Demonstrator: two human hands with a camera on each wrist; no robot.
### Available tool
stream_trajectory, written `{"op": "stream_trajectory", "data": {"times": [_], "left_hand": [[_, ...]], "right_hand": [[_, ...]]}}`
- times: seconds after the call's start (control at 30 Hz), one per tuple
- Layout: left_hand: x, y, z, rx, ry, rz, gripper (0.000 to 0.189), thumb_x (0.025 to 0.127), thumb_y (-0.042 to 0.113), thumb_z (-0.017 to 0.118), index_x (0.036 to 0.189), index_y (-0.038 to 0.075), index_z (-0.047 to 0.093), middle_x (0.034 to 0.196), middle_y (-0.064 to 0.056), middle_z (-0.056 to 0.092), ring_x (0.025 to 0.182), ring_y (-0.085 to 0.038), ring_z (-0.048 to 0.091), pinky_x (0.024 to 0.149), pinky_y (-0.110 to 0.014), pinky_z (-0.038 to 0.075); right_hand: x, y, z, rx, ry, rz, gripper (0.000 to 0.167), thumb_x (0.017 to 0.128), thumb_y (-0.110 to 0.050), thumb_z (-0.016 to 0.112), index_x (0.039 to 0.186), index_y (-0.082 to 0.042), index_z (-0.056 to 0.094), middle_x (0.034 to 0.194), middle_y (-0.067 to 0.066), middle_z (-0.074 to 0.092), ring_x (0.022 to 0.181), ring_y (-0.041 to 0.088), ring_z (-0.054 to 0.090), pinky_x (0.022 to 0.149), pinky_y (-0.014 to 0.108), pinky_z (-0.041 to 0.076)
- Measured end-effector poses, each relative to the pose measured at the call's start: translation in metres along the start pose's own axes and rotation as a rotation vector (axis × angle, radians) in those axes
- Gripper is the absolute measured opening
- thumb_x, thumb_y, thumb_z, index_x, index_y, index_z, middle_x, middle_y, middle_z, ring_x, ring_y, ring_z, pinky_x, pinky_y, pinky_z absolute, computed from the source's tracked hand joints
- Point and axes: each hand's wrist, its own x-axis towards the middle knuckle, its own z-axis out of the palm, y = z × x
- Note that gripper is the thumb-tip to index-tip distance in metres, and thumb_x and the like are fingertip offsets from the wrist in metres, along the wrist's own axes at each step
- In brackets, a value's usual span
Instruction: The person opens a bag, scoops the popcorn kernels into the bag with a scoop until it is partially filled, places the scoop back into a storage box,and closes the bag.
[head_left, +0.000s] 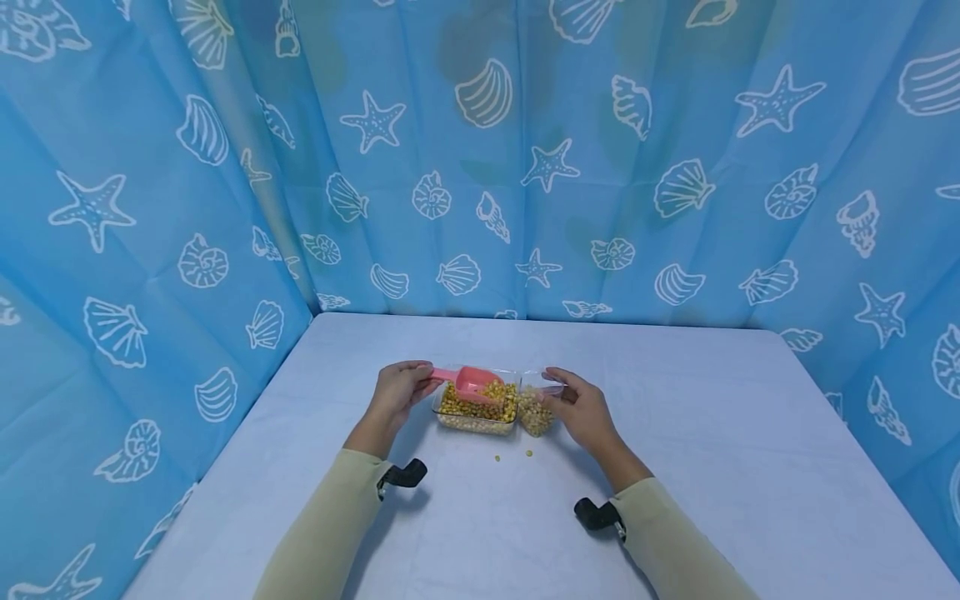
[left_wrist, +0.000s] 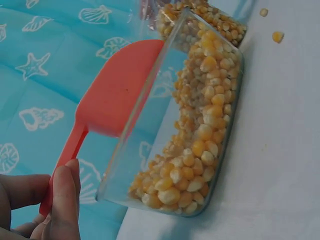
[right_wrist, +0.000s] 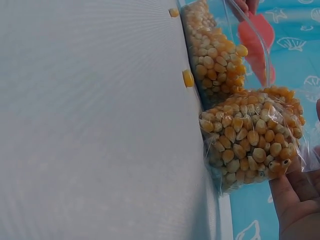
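Note:
My left hand (head_left: 397,392) pinches the handle of a pink scoop (head_left: 474,382) between thumb and fingers. In the left wrist view the bowl of the scoop (left_wrist: 117,92) sits over the rim of a clear glass container (left_wrist: 102,187) that holds corn kernels (left_wrist: 200,145). To the container's right stands a clear plastic bag (right_wrist: 255,142) filled with kernels. My right hand (head_left: 581,408) grips the upper part of this bag. The bag's lower part rests on the table right beside the container.
A few loose kernels (head_left: 528,453) lie on the white tabletop (head_left: 480,525) in front of the container and bag. Behind the table and at its sides hangs a blue curtain (head_left: 480,167) with shells and starfish. A black wrist mount (head_left: 405,473) sticks out from the left sleeve.

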Motion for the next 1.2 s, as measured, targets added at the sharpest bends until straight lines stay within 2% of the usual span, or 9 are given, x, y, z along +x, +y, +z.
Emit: {"op": "stream_trajectory", "data": {"times": [0.23, 0.43, 0.6, 0.77, 0.93, 1.2], "left_hand": [[0.001, 0.008, 0.005, -0.018, 0.005, -0.003, 0.034, 0.097, 0.013, 0.060, 0.128, -0.002, 0.057, 0.108, -0.015, 0.066, 0.092, -0.018, 0.069, 0.081, -0.026, 0.056], [0.004, 0.016, 0.008, -0.054, -0.012, 0.036, 0.028, 0.097, 0.013, 0.062, 0.122, 0.000, 0.059, 0.107, -0.016, 0.066, 0.090, -0.019, 0.069, 0.081, -0.027, 0.057], [0.004, 0.024, 0.012, -0.053, -0.020, 0.053, 0.030, 0.097, 0.014, 0.062, 0.123, 0.000, 0.059, 0.108, -0.015, 0.066, 0.092, -0.019, 0.069, 0.081, -0.027, 0.056], [0.004, 0.030, 0.018, -0.058, -0.029, 0.048, 0.032, 0.096, 0.015, 0.064, 0.125, 0.002, 0.059, 0.110, -0.014, 0.066, 0.095, -0.020, 0.068, 0.082, -0.026, 0.056], [0.002, 0.033, 0.025, -0.076, -0.050, 0.071, 0.028, 0.095, 0.013, 0.064, 0.121, 0.002, 0.060, 0.108, -0.016, 0.066, 0.094, -0.021, 0.068, 0.082, -0.027, 0.056], [-0.001, 0.038, 0.036, -0.052, -0.068, 0.112, 0.028, 0.094, 0.011, 0.066, 0.119, 0.000, 0.061, 0.105, -0.017, 0.067, 0.090, -0.022, 0.070, 0.081, -0.028, 0.057]], "right_hand": [[0.000, -0.001, -0.001, 0.010, -0.003, -0.005, 0.055, 0.090, -0.034, 0.071, 0.139, -0.017, 0.053, 0.133, 0.002, 0.057, 0.110, 0.020, 0.061, 0.089, 0.036, 0.054], [0.000, -0.002, -0.001, -0.008, 0.004, 0.023, 0.055, 0.091, -0.032, 0.071, 0.140, -0.017, 0.052, 0.133, 0.000, 0.057, 0.111, 0.019, 0.060, 0.090, 0.036, 0.054], [0.001, -0.002, -0.001, 0.005, -0.003, 0.030, 0.054, 0.090, -0.032, 0.071, 0.139, -0.019, 0.053, 0.133, 0.001, 0.058, 0.111, 0.019, 0.060, 0.089, 0.037, 0.054], [0.000, -0.002, -0.001, 0.023, -0.014, 0.044, 0.054, 0.090, -0.032, 0.071, 0.140, -0.019, 0.052, 0.134, 0.000, 0.056, 0.113, 0.020, 0.059, 0.090, 0.036, 0.054], [0.000, -0.004, 0.000, 0.018, -0.009, 0.051, 0.055, 0.090, -0.031, 0.071, 0.140, -0.018, 0.052, 0.134, 0.000, 0.056, 0.113, 0.021, 0.059, 0.092, 0.038, 0.053], [-0.001, -0.005, 0.000, 0.000, -0.003, 0.048, 0.056, 0.090, -0.034, 0.071, 0.140, -0.017, 0.051, 0.133, -0.001, 0.057, 0.113, 0.020, 0.058, 0.092, 0.039, 0.053]]}}
